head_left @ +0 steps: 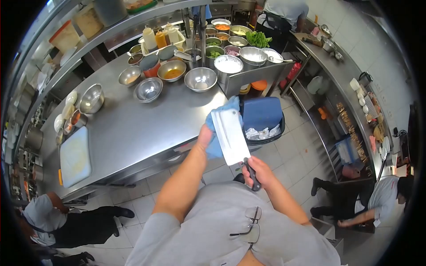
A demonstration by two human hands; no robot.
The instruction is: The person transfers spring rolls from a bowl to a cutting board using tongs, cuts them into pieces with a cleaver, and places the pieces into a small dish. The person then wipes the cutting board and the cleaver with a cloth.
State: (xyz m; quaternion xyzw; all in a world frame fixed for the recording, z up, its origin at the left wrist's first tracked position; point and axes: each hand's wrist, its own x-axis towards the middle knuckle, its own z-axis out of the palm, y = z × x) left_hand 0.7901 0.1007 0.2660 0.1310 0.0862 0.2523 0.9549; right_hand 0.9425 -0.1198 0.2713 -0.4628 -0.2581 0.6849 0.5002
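Observation:
A broad cleaver (230,138) with a black handle is in front of my body, its blade pointing away from me. My right hand (261,172) grips the handle. Behind and around the far end of the blade is a blue cloth (214,147), with my left hand (205,136) closed on it at the blade's left side. The fingers of the left hand are mostly hidden by the cloth and blade. Just past the blade, to the right, stands a bin with a blue lid (262,111) and white crumpled waste inside.
A steel counter (146,119) lies to the left, holding several metal bowls (200,80) and a white cutting board (75,157). Tubs of chopped vegetables (215,52) and leafy greens (258,40) line the back. Other people (381,199) stand at both sides and at the far end.

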